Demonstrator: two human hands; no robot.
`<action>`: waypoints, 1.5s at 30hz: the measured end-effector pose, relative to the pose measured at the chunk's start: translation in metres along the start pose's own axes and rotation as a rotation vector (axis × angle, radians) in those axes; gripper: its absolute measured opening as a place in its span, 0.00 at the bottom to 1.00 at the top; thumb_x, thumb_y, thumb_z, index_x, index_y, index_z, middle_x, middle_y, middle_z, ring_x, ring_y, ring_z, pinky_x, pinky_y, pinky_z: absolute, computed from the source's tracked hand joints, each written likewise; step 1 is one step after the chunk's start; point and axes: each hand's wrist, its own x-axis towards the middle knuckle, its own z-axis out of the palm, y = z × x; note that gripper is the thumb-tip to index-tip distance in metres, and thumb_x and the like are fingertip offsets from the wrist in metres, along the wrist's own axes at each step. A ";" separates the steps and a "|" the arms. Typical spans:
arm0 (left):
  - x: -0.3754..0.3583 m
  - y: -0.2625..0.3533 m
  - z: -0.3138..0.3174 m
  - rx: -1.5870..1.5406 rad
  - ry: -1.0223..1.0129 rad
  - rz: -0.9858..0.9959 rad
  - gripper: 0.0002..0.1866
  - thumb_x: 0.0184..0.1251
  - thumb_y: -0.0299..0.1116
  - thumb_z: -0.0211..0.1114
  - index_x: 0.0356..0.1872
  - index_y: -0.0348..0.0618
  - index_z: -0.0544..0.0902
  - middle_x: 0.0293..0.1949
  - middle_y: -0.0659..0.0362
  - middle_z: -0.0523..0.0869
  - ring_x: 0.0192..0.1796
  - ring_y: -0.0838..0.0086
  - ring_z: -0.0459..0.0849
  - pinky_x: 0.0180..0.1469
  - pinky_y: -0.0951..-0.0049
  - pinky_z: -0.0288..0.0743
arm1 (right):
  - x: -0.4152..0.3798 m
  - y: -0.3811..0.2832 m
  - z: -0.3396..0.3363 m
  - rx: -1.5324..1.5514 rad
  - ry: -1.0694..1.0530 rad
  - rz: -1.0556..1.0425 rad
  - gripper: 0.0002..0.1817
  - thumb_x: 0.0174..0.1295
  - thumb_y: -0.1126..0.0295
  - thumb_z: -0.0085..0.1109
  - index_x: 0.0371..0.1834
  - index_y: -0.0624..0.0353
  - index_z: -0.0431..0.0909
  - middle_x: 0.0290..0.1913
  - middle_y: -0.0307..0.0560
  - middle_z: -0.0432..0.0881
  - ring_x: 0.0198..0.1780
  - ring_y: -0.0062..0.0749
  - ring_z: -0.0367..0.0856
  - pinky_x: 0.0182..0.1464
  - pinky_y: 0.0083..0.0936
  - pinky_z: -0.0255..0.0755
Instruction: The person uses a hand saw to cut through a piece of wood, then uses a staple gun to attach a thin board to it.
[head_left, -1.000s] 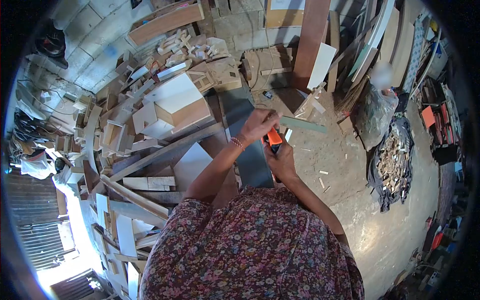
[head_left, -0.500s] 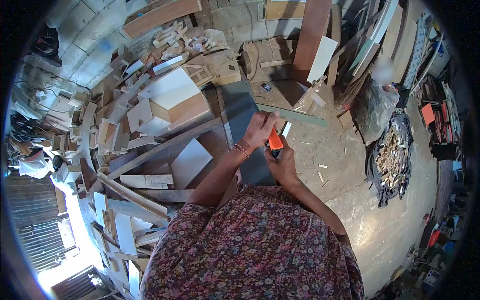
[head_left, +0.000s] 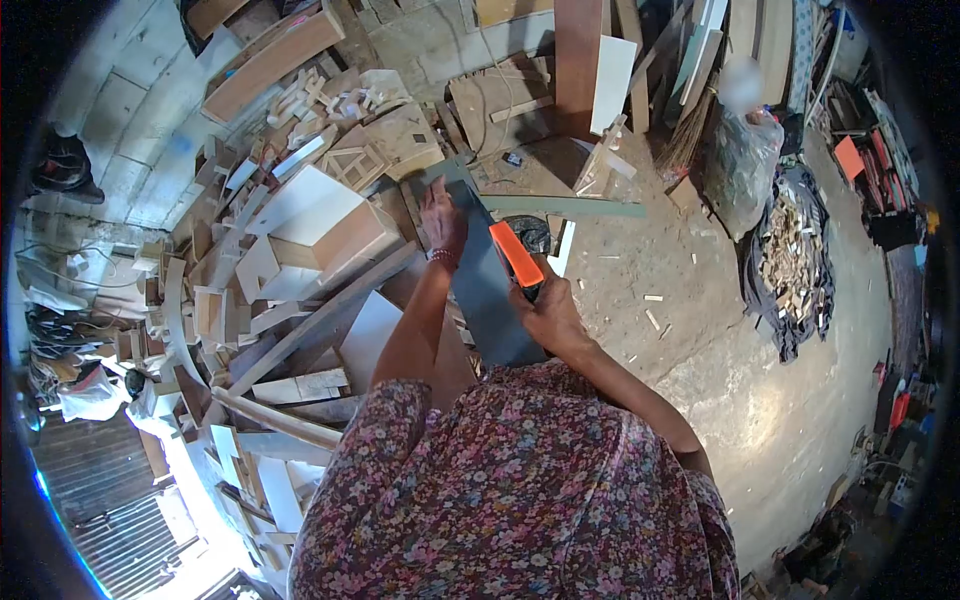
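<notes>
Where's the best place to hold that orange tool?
Probably the dark end nearest the person, coming from the right, as the right hand does. The orange tool looks long and narrow and points away from the person, so fingers could likely wrap that end and leave the orange part free.

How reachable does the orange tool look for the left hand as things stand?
Probably yes: the left hand is on or just above the grey board, and the orange tool is close by, with nothing visible between them. The right hand grips the tool's near end, leaving its orange top exposed.
</notes>
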 end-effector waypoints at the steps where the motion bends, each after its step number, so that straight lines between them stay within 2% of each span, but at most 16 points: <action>1: 0.001 -0.006 0.005 -0.054 -0.109 -0.078 0.20 0.57 0.27 0.50 0.54 0.41 0.68 0.53 0.47 0.72 0.57 0.52 0.68 0.59 0.60 0.61 | 0.000 0.000 0.000 0.014 0.001 0.001 0.13 0.52 0.74 0.55 0.39 0.63 0.65 0.22 0.63 0.74 0.29 0.58 0.78 0.28 0.35 0.69; 2: 0.000 -0.016 0.016 -0.054 -0.110 -0.076 0.20 0.57 0.27 0.50 0.54 0.41 0.68 0.53 0.47 0.72 0.57 0.52 0.68 0.59 0.60 0.61 | 0.000 0.001 0.000 0.015 0.004 0.001 0.13 0.52 0.74 0.55 0.39 0.63 0.65 0.22 0.63 0.74 0.29 0.58 0.78 0.28 0.35 0.69; 4: -0.008 -0.041 0.043 0.133 -0.022 0.200 0.23 0.57 0.28 0.49 0.57 0.43 0.67 0.59 0.52 0.67 0.62 0.54 0.62 0.65 0.60 0.54 | 0.000 0.003 0.000 0.024 -0.001 -0.010 0.12 0.52 0.74 0.55 0.39 0.62 0.66 0.22 0.63 0.74 0.28 0.56 0.78 0.28 0.35 0.69; 8: -0.013 -0.052 0.050 0.138 -0.112 0.157 0.24 0.58 0.29 0.48 0.59 0.43 0.65 0.62 0.57 0.64 0.66 0.56 0.56 0.67 0.59 0.50 | -0.006 -0.006 -0.003 0.028 0.005 0.047 0.11 0.52 0.75 0.54 0.38 0.63 0.66 0.21 0.61 0.74 0.26 0.55 0.77 0.27 0.34 0.69; 16: -0.013 -0.049 0.050 0.186 -0.142 0.114 0.25 0.58 0.29 0.48 0.60 0.45 0.64 0.64 0.60 0.61 0.66 0.57 0.57 0.66 0.59 0.50 | -0.027 -0.031 -0.017 0.011 -0.051 0.088 0.09 0.53 0.76 0.53 0.36 0.65 0.66 0.18 0.57 0.73 0.22 0.39 0.79 0.24 0.29 0.68; 23: -0.014 -0.050 0.046 0.152 -0.182 0.058 0.25 0.59 0.29 0.46 0.61 0.44 0.64 0.64 0.59 0.61 0.67 0.59 0.57 0.67 0.58 0.48 | -0.014 -0.013 -0.002 -0.072 -0.004 -0.010 0.10 0.51 0.78 0.54 0.36 0.64 0.66 0.20 0.59 0.74 0.24 0.51 0.79 0.25 0.32 0.69; 25: -0.018 -0.040 0.032 -0.080 -0.082 0.143 0.26 0.57 0.28 0.46 0.61 0.43 0.63 0.65 0.58 0.61 0.67 0.59 0.57 0.67 0.58 0.48 | 0.008 0.016 0.020 -0.054 0.062 -0.036 0.09 0.53 0.75 0.55 0.36 0.66 0.68 0.20 0.53 0.74 0.23 0.31 0.77 0.25 0.28 0.67; 31: -0.016 -0.056 0.056 0.212 -0.147 0.142 0.28 0.54 0.30 0.48 0.61 0.43 0.64 0.64 0.57 0.62 0.67 0.59 0.56 0.66 0.59 0.50 | 0.049 0.017 0.044 -0.137 0.036 0.033 0.12 0.52 0.74 0.56 0.38 0.66 0.69 0.24 0.61 0.77 0.31 0.52 0.80 0.28 0.33 0.70; 34: -0.014 -0.050 0.057 0.188 -0.131 0.106 0.28 0.54 0.29 0.48 0.61 0.43 0.64 0.64 0.58 0.62 0.67 0.60 0.56 0.66 0.58 0.50 | 0.042 0.019 0.033 -0.075 0.101 -0.005 0.11 0.52 0.74 0.56 0.38 0.66 0.70 0.24 0.60 0.77 0.31 0.51 0.80 0.28 0.33 0.70; 36: -0.012 -0.044 0.046 0.143 -0.142 0.053 0.28 0.53 0.29 0.48 0.61 0.43 0.64 0.64 0.59 0.62 0.67 0.60 0.57 0.66 0.59 0.50 | 0.036 0.019 0.036 -0.078 0.127 -0.053 0.11 0.52 0.74 0.55 0.37 0.66 0.70 0.24 0.60 0.77 0.30 0.49 0.81 0.28 0.32 0.70; 38: -0.013 -0.038 0.042 0.141 -0.168 0.020 0.28 0.53 0.29 0.47 0.60 0.43 0.65 0.63 0.59 0.63 0.66 0.61 0.57 0.66 0.59 0.51 | 0.030 0.009 0.034 -0.085 0.071 0.088 0.10 0.54 0.74 0.55 0.37 0.67 0.70 0.22 0.54 0.76 0.26 0.34 0.80 0.26 0.28 0.69; 39: -0.015 -0.039 0.046 0.178 -0.136 0.035 0.27 0.53 0.28 0.47 0.59 0.44 0.66 0.63 0.59 0.63 0.66 0.61 0.58 0.66 0.59 0.51 | 0.026 0.008 0.032 -0.031 0.079 0.028 0.09 0.55 0.74 0.54 0.37 0.67 0.70 0.19 0.48 0.74 0.24 0.20 0.73 0.24 0.23 0.66; 40: -0.008 -0.041 0.050 0.174 -0.127 0.028 0.27 0.53 0.28 0.47 0.59 0.44 0.66 0.63 0.59 0.63 0.66 0.61 0.58 0.66 0.59 0.51 | 0.028 0.000 0.024 -0.039 0.074 0.020 0.09 0.55 0.74 0.54 0.37 0.67 0.70 0.19 0.48 0.74 0.24 0.20 0.73 0.24 0.23 0.66; 42: -0.015 -0.041 0.053 0.203 -0.113 0.043 0.25 0.54 0.28 0.47 0.58 0.44 0.67 0.63 0.59 0.64 0.66 0.61 0.58 0.66 0.59 0.51 | 0.015 -0.020 0.005 -0.097 0.045 0.082 0.12 0.52 0.75 0.55 0.39 0.64 0.69 0.21 0.59 0.75 0.28 0.46 0.81 0.27 0.30 0.70; 43: -0.014 -0.043 0.055 0.128 -0.083 0.037 0.24 0.55 0.27 0.47 0.56 0.43 0.69 0.63 0.59 0.64 0.66 0.60 0.59 0.66 0.58 0.51 | 0.012 -0.026 0.000 -0.021 0.085 0.058 0.09 0.54 0.74 0.55 0.36 0.65 0.70 0.18 0.54 0.74 0.23 0.28 0.77 0.25 0.26 0.67; 45: -0.011 -0.049 0.060 0.121 -0.007 0.077 0.24 0.55 0.27 0.47 0.56 0.43 0.69 0.62 0.59 0.65 0.65 0.59 0.60 0.66 0.58 0.51 | 0.002 -0.037 -0.013 -0.023 0.045 0.071 0.09 0.54 0.74 0.55 0.36 0.66 0.70 0.18 0.51 0.73 0.22 0.23 0.73 0.23 0.24 0.65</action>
